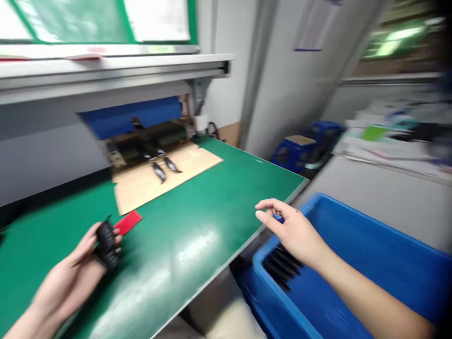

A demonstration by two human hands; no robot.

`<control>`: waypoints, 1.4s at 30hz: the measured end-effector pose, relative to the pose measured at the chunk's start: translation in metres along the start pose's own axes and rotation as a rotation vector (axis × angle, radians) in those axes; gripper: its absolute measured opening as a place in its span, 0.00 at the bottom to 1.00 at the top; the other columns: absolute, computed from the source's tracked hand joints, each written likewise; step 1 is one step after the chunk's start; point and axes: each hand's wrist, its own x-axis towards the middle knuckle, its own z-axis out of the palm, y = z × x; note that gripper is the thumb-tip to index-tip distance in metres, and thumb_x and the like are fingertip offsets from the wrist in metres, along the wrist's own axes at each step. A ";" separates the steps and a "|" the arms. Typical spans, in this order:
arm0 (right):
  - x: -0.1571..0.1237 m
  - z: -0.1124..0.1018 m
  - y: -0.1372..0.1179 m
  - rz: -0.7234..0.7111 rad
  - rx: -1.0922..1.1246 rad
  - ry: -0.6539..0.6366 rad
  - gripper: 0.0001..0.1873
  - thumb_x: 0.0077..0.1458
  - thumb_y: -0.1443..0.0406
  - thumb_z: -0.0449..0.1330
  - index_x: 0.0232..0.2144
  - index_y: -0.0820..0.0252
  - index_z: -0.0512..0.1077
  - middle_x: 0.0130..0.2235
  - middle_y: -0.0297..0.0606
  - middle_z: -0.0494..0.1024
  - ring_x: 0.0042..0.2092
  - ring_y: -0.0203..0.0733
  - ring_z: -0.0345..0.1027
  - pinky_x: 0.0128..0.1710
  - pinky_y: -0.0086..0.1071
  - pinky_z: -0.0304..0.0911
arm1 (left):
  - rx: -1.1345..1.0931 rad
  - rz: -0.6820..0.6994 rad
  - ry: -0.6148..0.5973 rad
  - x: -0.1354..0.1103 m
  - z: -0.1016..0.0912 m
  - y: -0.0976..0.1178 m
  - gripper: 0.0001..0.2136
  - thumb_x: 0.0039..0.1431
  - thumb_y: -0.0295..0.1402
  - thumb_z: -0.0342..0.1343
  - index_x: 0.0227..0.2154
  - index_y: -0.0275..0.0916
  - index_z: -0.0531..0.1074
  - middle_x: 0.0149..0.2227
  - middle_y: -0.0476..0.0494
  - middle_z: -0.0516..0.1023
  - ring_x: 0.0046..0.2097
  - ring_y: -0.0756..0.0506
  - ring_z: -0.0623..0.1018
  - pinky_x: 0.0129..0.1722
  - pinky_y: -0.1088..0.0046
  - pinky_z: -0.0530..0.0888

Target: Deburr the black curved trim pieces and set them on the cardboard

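My left hand [79, 278], above the left part of the green table top [197, 212], is closed around a black object [106, 242]; blur hides its exact kind. A flat red piece [129, 222] lies just beyond those fingers. My right hand [287, 230] hangs over the near corner of a blue bin [370, 226], its fingers curled. Between thumb and palm shows a small blue object [278, 217] with a metallic bit. Below that hand, several long black pieces [282, 266] rest inside the bin.
At the back of the table, a wooden board [169, 181] carries two black-handled tools [164, 169]. A shelf [116, 73] overhangs the table. Blue stools [293, 153] stand beyond its far right corner. Papers [391, 141] cover part of a grey surface at right.
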 end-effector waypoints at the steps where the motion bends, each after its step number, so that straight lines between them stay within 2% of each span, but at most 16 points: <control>1: 0.014 0.019 -0.028 -0.058 0.096 -0.068 0.19 0.59 0.46 0.54 0.41 0.52 0.68 0.26 0.34 0.67 0.27 0.43 0.64 0.26 0.34 0.63 | -0.016 0.030 -0.059 -0.002 -0.009 0.003 0.21 0.60 0.28 0.52 0.57 0.46 0.64 0.48 0.35 0.74 0.45 0.40 0.77 0.37 0.64 0.79; 3: 0.036 0.067 -0.085 -0.158 0.259 -0.230 0.21 0.58 0.46 0.55 0.45 0.50 0.66 0.26 0.33 0.66 0.26 0.43 0.62 0.23 0.33 0.62 | -0.072 0.079 -0.172 -0.002 -0.020 0.007 0.25 0.62 0.29 0.52 0.61 0.46 0.57 0.47 0.34 0.73 0.43 0.41 0.77 0.38 0.63 0.78; 5: 0.047 0.117 -0.141 -0.269 0.335 -0.403 0.20 0.59 0.46 0.54 0.47 0.49 0.65 0.28 0.33 0.67 0.26 0.42 0.63 0.23 0.33 0.63 | -0.107 0.118 -0.235 0.001 -0.027 0.010 0.29 0.62 0.29 0.54 0.63 0.48 0.50 0.47 0.35 0.73 0.42 0.41 0.77 0.39 0.61 0.77; 8: 0.050 0.181 -0.209 -0.528 0.315 -0.586 0.16 0.59 0.50 0.57 0.45 0.50 0.68 0.35 0.35 0.71 0.34 0.43 0.66 0.34 0.35 0.66 | -0.136 0.187 -0.259 0.002 -0.034 0.011 0.37 0.60 0.31 0.58 0.65 0.53 0.41 0.44 0.39 0.73 0.42 0.42 0.76 0.41 0.60 0.75; 11: 0.048 0.224 -0.239 -0.771 0.245 -0.620 0.10 0.61 0.58 0.59 0.44 0.53 0.70 0.39 0.37 0.73 0.40 0.45 0.66 0.42 0.37 0.62 | -0.232 0.233 -0.278 -0.002 -0.039 0.009 0.40 0.60 0.31 0.59 0.65 0.55 0.38 0.47 0.42 0.72 0.46 0.43 0.75 0.48 0.61 0.72; 13: 0.046 0.240 -0.241 -0.807 0.268 -0.571 0.07 0.63 0.63 0.57 0.43 0.54 0.71 0.37 0.36 0.73 0.38 0.43 0.66 0.40 0.36 0.61 | -0.306 0.244 -0.305 -0.004 -0.038 0.009 0.38 0.60 0.30 0.58 0.64 0.53 0.41 0.50 0.41 0.70 0.51 0.43 0.73 0.53 0.62 0.69; 15: 0.045 0.247 -0.235 -0.764 0.328 -0.523 0.06 0.64 0.64 0.55 0.41 0.54 0.71 0.36 0.35 0.73 0.36 0.41 0.66 0.38 0.34 0.60 | -0.358 0.260 -0.314 -0.005 -0.033 0.009 0.34 0.61 0.28 0.57 0.63 0.50 0.45 0.51 0.41 0.70 0.53 0.43 0.71 0.55 0.64 0.67; 18: 0.045 0.248 -0.225 -0.692 0.402 -0.537 0.04 0.65 0.64 0.55 0.40 0.54 0.70 0.35 0.32 0.73 0.34 0.38 0.65 0.35 0.31 0.59 | -0.388 0.280 -0.310 -0.005 -0.027 0.008 0.27 0.62 0.29 0.57 0.60 0.46 0.52 0.52 0.41 0.69 0.55 0.44 0.69 0.56 0.67 0.65; 22: 0.044 0.245 -0.222 -0.730 0.407 -0.581 0.04 0.65 0.65 0.54 0.40 0.54 0.69 0.33 0.31 0.71 0.32 0.37 0.63 0.33 0.31 0.57 | -0.306 0.254 -0.273 -0.006 -0.027 0.005 0.23 0.62 0.33 0.58 0.57 0.41 0.59 0.52 0.40 0.70 0.53 0.45 0.69 0.53 0.69 0.66; 25: 0.047 0.244 -0.220 -0.750 0.423 -0.541 0.06 0.66 0.67 0.52 0.42 0.55 0.68 0.33 0.32 0.69 0.31 0.37 0.60 0.32 0.31 0.56 | -0.183 0.251 -0.209 -0.004 -0.033 0.006 0.25 0.60 0.36 0.59 0.58 0.41 0.58 0.53 0.39 0.69 0.52 0.44 0.69 0.47 0.71 0.68; 28: 0.052 0.242 -0.217 -0.703 0.460 -0.437 0.07 0.67 0.67 0.51 0.44 0.56 0.68 0.33 0.32 0.68 0.31 0.36 0.59 0.31 0.30 0.56 | -0.091 0.323 -0.138 -0.004 -0.037 0.011 0.29 0.60 0.37 0.59 0.61 0.49 0.52 0.54 0.42 0.68 0.52 0.44 0.69 0.42 0.72 0.70; 30: 0.056 0.240 -0.214 -0.682 0.444 -0.431 0.06 0.68 0.62 0.52 0.44 0.55 0.68 0.35 0.33 0.69 0.33 0.37 0.61 0.33 0.30 0.57 | -0.037 0.383 -0.129 -0.004 -0.039 0.015 0.30 0.61 0.37 0.58 0.61 0.54 0.50 0.54 0.44 0.68 0.51 0.45 0.69 0.42 0.72 0.71; 32: 0.059 0.239 -0.211 -0.708 0.371 -0.479 0.16 0.66 0.52 0.54 0.48 0.55 0.66 0.40 0.36 0.69 0.38 0.41 0.62 0.37 0.33 0.58 | 0.002 0.419 -0.166 -0.005 -0.040 0.017 0.28 0.61 0.37 0.58 0.60 0.52 0.52 0.54 0.44 0.68 0.50 0.45 0.70 0.41 0.73 0.72; 35: 0.060 0.239 -0.210 -0.803 0.203 -0.499 0.34 0.62 0.39 0.44 0.54 0.57 0.63 0.43 0.40 0.68 0.41 0.47 0.60 0.40 0.38 0.55 | 0.017 0.430 -0.259 -0.005 -0.043 0.016 0.22 0.62 0.36 0.57 0.56 0.48 0.56 0.56 0.42 0.67 0.48 0.46 0.72 0.41 0.73 0.72; 38: 0.060 0.238 -0.211 -0.854 0.062 -0.435 0.38 0.62 0.38 0.34 0.51 0.58 0.65 0.41 0.41 0.68 0.38 0.47 0.59 0.37 0.38 0.51 | 0.048 0.445 -0.317 -0.006 -0.046 0.012 0.21 0.62 0.35 0.57 0.55 0.47 0.57 0.56 0.43 0.67 0.48 0.46 0.72 0.44 0.72 0.71; 42: 0.060 0.236 -0.215 -0.882 -0.035 -0.340 0.41 0.62 0.39 0.30 0.42 0.60 0.70 0.36 0.40 0.68 0.35 0.46 0.57 0.35 0.37 0.47 | 0.085 0.452 -0.342 -0.006 -0.048 0.009 0.21 0.63 0.34 0.56 0.56 0.48 0.57 0.56 0.44 0.67 0.53 0.44 0.70 0.50 0.70 0.69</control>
